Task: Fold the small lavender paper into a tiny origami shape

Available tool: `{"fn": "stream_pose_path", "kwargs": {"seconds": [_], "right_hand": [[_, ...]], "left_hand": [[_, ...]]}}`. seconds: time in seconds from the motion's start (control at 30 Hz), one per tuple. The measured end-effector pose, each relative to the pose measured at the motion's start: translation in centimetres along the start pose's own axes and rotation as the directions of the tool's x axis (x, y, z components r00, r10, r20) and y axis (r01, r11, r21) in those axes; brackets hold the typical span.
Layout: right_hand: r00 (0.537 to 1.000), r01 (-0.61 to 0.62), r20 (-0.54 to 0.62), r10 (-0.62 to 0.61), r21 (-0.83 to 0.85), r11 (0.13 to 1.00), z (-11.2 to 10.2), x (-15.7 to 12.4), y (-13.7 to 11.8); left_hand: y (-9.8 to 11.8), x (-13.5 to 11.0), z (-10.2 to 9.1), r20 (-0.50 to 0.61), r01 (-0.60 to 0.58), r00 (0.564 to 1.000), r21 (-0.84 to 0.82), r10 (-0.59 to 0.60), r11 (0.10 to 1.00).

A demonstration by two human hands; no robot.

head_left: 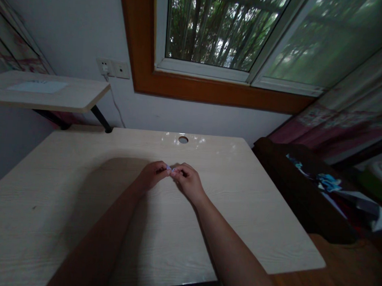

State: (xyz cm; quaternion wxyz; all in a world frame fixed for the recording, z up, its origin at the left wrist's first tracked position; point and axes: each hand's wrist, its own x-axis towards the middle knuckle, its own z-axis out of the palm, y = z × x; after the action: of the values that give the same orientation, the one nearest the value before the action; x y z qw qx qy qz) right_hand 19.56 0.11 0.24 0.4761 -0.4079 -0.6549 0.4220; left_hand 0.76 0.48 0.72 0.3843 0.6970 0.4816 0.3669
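Observation:
Both my hands meet over the middle of a pale wooden desk (63,187). My left hand (152,175) and my right hand (187,180) are closed in a pinch, fingertips touching. Between them they hold a tiny pale bluish-white object (170,169), too small to name. Most of it is hidden by my fingers.
A round cable hole (183,139) sits near the desk's far edge. A raised shelf (52,93) stands at the back left, below a wall socket (113,68) with a cord. A window (222,29) is ahead. A dark box of clutter (323,192) lies to the right.

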Motion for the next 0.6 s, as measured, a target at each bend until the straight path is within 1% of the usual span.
{"fn": "stream_pose_path", "kwargs": {"seconds": [0.13,0.33,0.47,0.6], "right_hand": [[1.000,-0.004,-0.005,0.004,0.033,0.999,0.16,-0.01,-0.23],[0.998,-0.057,-0.015,0.058,0.056,0.997,0.28,-0.03,0.01],[0.998,-0.063,-0.018,0.064,0.028,0.998,0.22,-0.03,0.20],[0.999,-0.039,-0.018,0.039,0.005,0.999,0.16,-0.03,0.31]], "left_hand": [[0.07,0.02,0.01,0.011,0.000,1.000,-0.013,0.000,1.000],[0.20,-0.05,0.05,-0.038,0.000,0.999,-0.022,-0.001,1.000],[0.12,-0.01,0.07,-0.055,-0.001,0.998,0.000,0.001,1.000],[0.15,0.04,0.05,-0.055,0.000,0.998,0.044,0.003,0.999]]}}
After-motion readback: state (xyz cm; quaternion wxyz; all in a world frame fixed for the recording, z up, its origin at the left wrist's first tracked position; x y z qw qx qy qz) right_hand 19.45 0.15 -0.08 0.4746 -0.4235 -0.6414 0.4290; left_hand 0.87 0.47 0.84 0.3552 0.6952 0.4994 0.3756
